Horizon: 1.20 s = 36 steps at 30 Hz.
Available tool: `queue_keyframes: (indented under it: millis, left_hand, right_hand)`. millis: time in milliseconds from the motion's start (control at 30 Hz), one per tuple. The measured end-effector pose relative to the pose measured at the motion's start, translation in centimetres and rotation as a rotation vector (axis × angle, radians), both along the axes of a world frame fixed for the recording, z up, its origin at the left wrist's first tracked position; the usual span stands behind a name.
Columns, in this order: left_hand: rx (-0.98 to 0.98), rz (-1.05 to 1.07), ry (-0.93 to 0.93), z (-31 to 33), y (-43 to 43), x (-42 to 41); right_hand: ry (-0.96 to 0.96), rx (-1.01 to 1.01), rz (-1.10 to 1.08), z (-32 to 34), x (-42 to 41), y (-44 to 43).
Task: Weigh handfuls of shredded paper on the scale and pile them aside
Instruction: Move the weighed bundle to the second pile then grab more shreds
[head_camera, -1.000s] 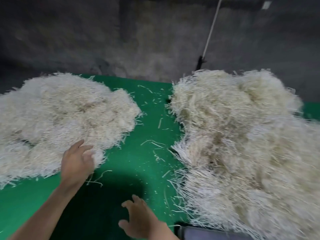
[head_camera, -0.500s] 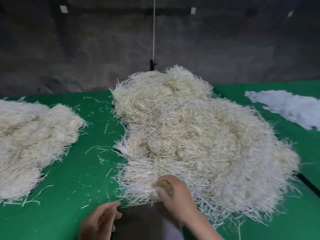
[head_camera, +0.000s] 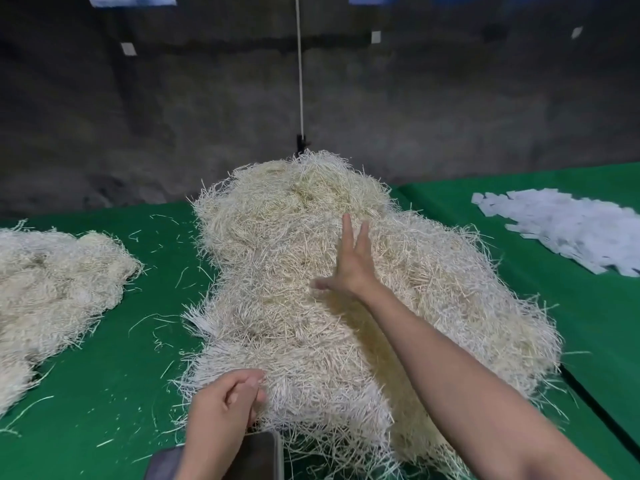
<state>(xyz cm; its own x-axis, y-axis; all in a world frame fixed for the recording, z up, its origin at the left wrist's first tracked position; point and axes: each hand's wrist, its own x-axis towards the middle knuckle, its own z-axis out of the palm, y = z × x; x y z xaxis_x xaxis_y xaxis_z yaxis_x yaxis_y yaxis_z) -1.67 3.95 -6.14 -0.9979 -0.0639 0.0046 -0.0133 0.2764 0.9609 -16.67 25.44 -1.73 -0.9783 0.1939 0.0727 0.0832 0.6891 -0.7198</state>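
A big heap of cream shredded paper (head_camera: 433, 289) fills the middle of the green table (head_camera: 131, 375). My right hand (head_camera: 349, 265) stretches out flat over the heap's top, fingers straight and spread, holding nothing. At the heap's near edge my left hand (head_camera: 225, 407) has its fingers curled against the shreds; whether it holds any I cannot tell. Just below that hand, the dark metal pan of the scale (head_camera: 259, 455) shows at the bottom edge, partly hidden by my left forearm. A second, flatter pile of shredded paper (head_camera: 52, 282) lies at the left.
A spread of white paper slips (head_camera: 571, 230) lies at the right on the green cloth. Loose strands are scattered between the two piles. A dark wall and a white cord (head_camera: 300, 71) stand behind the table.
My view swung right from the left pile to the big heap. My right hand left the heap's near edge and reached far out over its top. My left hand came forward to the heap's edge.
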Motion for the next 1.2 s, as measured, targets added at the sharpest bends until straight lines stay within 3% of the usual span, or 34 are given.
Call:
queue_keyframes:
  millis: [100, 200, 367, 500, 633, 733, 800, 900, 933, 1000, 1100, 1200]
  left_hand:
    - [0.032, 0.044, 0.013, 1.5, 1.1, -0.8]
    - [-0.118, 0.102, 0.101, 2.2, 1.1, -1.9]
    - [-0.204, 0.179, 0.202, 4.9, 1.6, -6.2]
    - [-0.173, 0.03, 0.31, 8.7, 4.9, -9.7]
    - [-0.2, -0.218, 0.144, 10.7, 10.3, -12.4]
    - [-0.018, -0.05, 0.022, 10.5, 12.2, -14.8]
    - [0.174, 0.081, -0.079, 10.0, 11.9, -15.8]
    - [0.286, 0.114, -0.111, 9.3, 10.7, -16.8]
    - [0.333, 0.107, -0.129, 9.4, 10.4, -16.9]
    - [0.485, 0.083, -0.154, 10.1, 10.2, -16.9]
    - [0.733, 0.052, -0.117, 11.8, 9.8, -16.8]
    - [0.838, 0.04, -0.014, 13.8, 7.8, -16.4]
  right_hand:
    - [-0.102, -0.013, -0.011, -1.8, -3.4, -0.3]
    - [-0.145, 0.092, 0.036, -4.1, -4.4, 0.0]
    - [0.338, -0.471, -0.012, 3.6, -5.8, 1.5]
    - [0.55, -0.56, 0.109, 9.9, -3.9, 1.6]
    - [0.392, -0.561, 0.299, 11.5, -1.9, 0.4]
    - [0.071, -0.348, 0.543, 10.7, -1.6, 1.1]
    - [0.079, -0.387, 0.408, 9.9, -1.3, 2.8]
    - [0.427, -0.657, -0.093, 6.4, -0.3, 4.4]
    - [0.486, -0.653, -0.141, 4.8, 0.3, 4.0]
    - [0.367, -0.49, 0.043, 1.0, 0.8, 2.5]
    - [-0.01, 0.147, 0.226, -3.5, 0.3, 2.6]
    - [-0.172, 0.284, 0.15, -6.6, -0.2, 5.6]
